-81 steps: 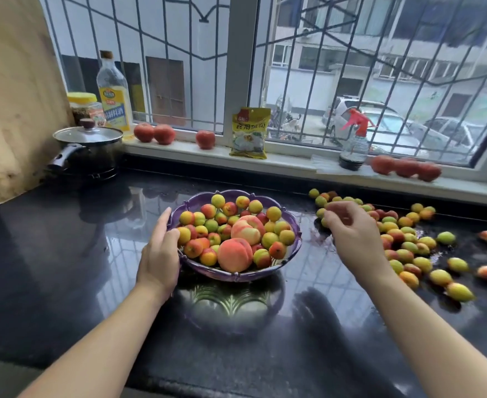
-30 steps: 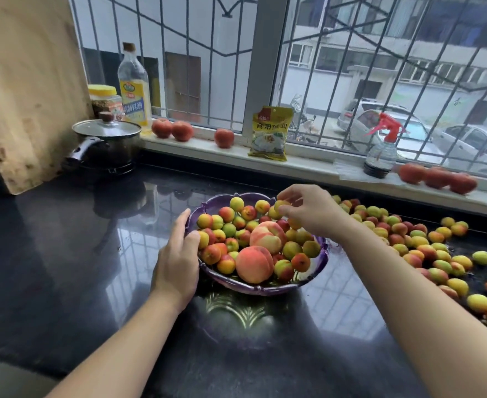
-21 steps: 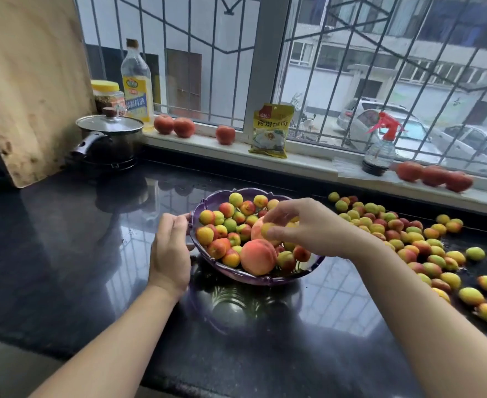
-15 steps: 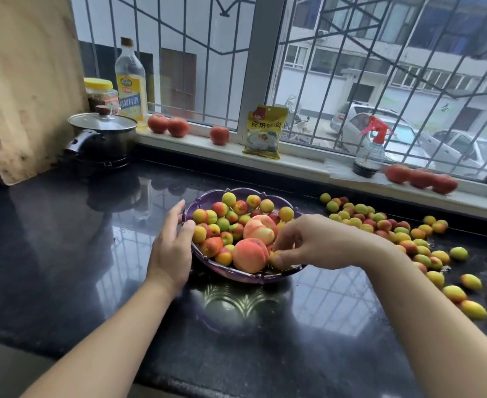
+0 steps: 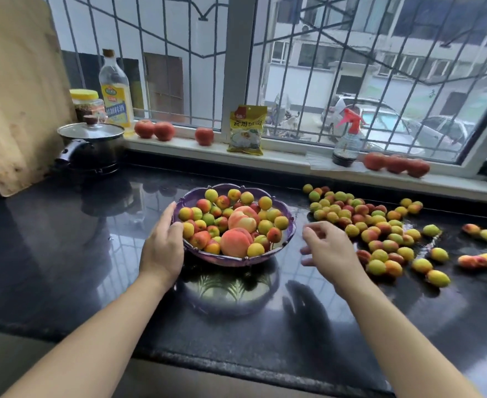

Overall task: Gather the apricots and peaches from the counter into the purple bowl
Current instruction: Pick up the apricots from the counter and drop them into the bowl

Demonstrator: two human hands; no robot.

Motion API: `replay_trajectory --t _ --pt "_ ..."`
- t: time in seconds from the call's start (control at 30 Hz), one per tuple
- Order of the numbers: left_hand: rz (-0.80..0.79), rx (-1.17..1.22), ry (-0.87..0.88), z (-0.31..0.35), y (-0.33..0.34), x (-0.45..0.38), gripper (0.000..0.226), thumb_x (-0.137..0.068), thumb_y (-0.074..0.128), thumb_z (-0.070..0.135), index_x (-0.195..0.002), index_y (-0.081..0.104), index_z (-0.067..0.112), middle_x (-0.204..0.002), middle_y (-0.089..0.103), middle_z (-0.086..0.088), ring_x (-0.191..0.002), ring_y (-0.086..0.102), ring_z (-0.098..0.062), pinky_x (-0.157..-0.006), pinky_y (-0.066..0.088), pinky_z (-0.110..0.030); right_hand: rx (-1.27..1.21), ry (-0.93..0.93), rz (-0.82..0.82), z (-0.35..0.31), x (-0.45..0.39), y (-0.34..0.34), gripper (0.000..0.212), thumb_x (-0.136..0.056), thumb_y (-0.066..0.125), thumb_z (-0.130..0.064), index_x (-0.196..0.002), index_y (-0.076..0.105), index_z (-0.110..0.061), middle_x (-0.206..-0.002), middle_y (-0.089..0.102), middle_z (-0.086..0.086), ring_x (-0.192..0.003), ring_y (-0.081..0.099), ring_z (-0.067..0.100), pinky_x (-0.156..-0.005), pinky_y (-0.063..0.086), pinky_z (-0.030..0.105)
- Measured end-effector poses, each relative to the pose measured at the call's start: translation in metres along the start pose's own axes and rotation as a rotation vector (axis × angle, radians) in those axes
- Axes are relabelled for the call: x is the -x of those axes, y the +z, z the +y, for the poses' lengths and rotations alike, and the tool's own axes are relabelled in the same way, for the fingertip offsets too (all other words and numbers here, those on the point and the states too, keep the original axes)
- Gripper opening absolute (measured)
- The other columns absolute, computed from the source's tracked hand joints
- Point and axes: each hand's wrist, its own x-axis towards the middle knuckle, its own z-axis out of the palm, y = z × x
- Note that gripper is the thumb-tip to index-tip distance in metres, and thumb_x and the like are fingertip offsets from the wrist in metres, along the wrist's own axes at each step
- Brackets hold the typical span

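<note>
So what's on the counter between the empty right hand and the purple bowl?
Nothing: in the head view, only bare black counter lies between the right hand and the purple bowl.

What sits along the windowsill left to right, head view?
Yellow-lidded jar → oil bottle → two tomatoes → single tomato → yellow packet → spray bottle → three tomatoes.

Bare worktop (image 5: 64, 254) lies open left of and in front of the purple bowl (image 5: 236, 261). To its right, scattered apricots (image 5: 380, 234) crowd the surface (a narrow bare strip between holds the right hand (image 5: 329, 249)).
</note>
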Motion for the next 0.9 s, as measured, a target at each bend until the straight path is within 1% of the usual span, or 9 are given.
replay_trajectory --t 0.1,0.2,0.3,0.4,0.47,0.57,0.7,0.83,0.9 --pt "0.082 0.035 -0.03 0.006 0.005 0.02 0.073 -0.087 0.035 0.045 -0.156 0.052 0.028 -0.152 0.061 0.0 -0.14 0.055 -0.026 -0.118 0.044 -0.049 -0.288 0.22 -0.161 -0.005 0.013 0.005 0.027 -0.106 0.044 -0.035 -0.119 0.055 -0.015 -0.11 0.061 0.008 -0.087 0.072 0.028 -0.07 0.064 0.044" --pt "0.229 0.148 -0.002 0.005 0.011 0.053 0.047 -0.087 0.039 0.041 -0.122 0.067 0.029 -0.121 0.072 0.0 -0.113 0.065 -0.022 -0.095 0.052 -0.039 -0.39 0.28 -0.22 -0.011 0.006 0.011 0.036 -0.105 0.043 -0.045 -0.121 0.059 -0.017 -0.115 0.066 0.01 -0.094 0.073 0.029 -0.075 0.063 0.043" --pt "0.357 0.312 0.018 0.004 0.006 0.052 0.016 -0.087 0.043 0.037 -0.094 0.056 0.032 -0.092 0.066 -0.001 -0.084 0.064 -0.022 -0.079 0.048 -0.037 -0.534 0.322 -0.18 -0.018 -0.01 0.013 0.033 -0.106 0.042 -0.044 -0.118 0.06 -0.019 -0.111 0.071 0.008 -0.1 0.071 0.025 -0.09 0.059 0.04" --pt "0.425 0.411 -0.031 0.009 0.001 0.017 0.012 -0.085 0.046 0.035 -0.093 0.053 0.03 -0.087 0.058 0.002 -0.078 0.057 -0.02 -0.08 0.047 -0.041 -0.705 0.374 -0.208 -0.02 -0.022 0.011 0.026 -0.107 0.038 -0.043 -0.1 0.055 -0.024 -0.111 0.071 0.01 -0.103 0.071 0.028 -0.099 0.054 0.047" --pt "0.379 0.449 -0.12 0.011 0.002 -0.008 0.015 -0.094 0.049 0.035 -0.101 0.056 0.024 -0.092 0.056 0.003 -0.086 0.058 -0.019 -0.077 0.048 -0.039 -0.704 0.371 -0.24 -0.015 -0.032 0.013 0.029 -0.107 0.038 -0.043 -0.102 0.056 -0.022 -0.112 0.071 0.011 -0.104 0.07 0.029 -0.096 0.056 0.049" --pt "0.256 0.633 -0.234 0.005 0.005 -0.048 0.025 -0.11 0.041 0.03 -0.118 0.058 0.013 -0.107 0.061 -0.002 -0.103 0.062 -0.02 -0.073 0.051 -0.029 -0.492 0.314 -0.152 -0.011 -0.058 0.014 0.031 -0.108 0.036 -0.037 -0.111 0.058 -0.015 -0.109 0.068 0.008 -0.101 0.067 0.024 -0.088 0.059 0.043" --pt "0.126 0.741 -0.213 0.003 0.015 -0.082 0.044 -0.115 0.033 0.039 -0.111 0.066 0.011 -0.118 0.07 -0.012 -0.102 0.069 -0.021 -0.085 0.055 -0.032 0.017 0.07 0.166 0.003 -0.13 0.007 0.025 -0.098 0.047 -0.012 -0.112 0.068 -0.014 -0.105 0.068 0.01 -0.09 0.065 0.028 -0.077 0.058 0.041" --pt "-0.038 0.882 -0.252 -0.007 0.03 -0.088 0.041 -0.112 0.039 0.038 -0.112 0.069 0.009 -0.109 0.076 -0.012 -0.106 0.072 -0.028 -0.095 0.058 -0.044 0.557 -0.103 0.238 0.017 -0.195 0.012 0.024 -0.094 0.053 -0.011 -0.109 0.071 -0.017 -0.107 0.069 0.006 -0.098 0.062 0.028 -0.08 0.047 0.03" --pt "-0.074 0.895 -0.23 -0.009 0.033 -0.09 0.031 -0.109 0.046 0.029 -0.114 0.07 0.01 -0.107 0.077 -0.01 -0.102 0.076 -0.024 -0.091 0.063 -0.041 0.834 -0.152 0.215 0.027 -0.225 0.023 0.03 -0.094 0.052 -0.014 -0.121 0.066 -0.017 -0.118 0.066 0.011 -0.111 0.055 0.034 -0.089 0.046 0.038"
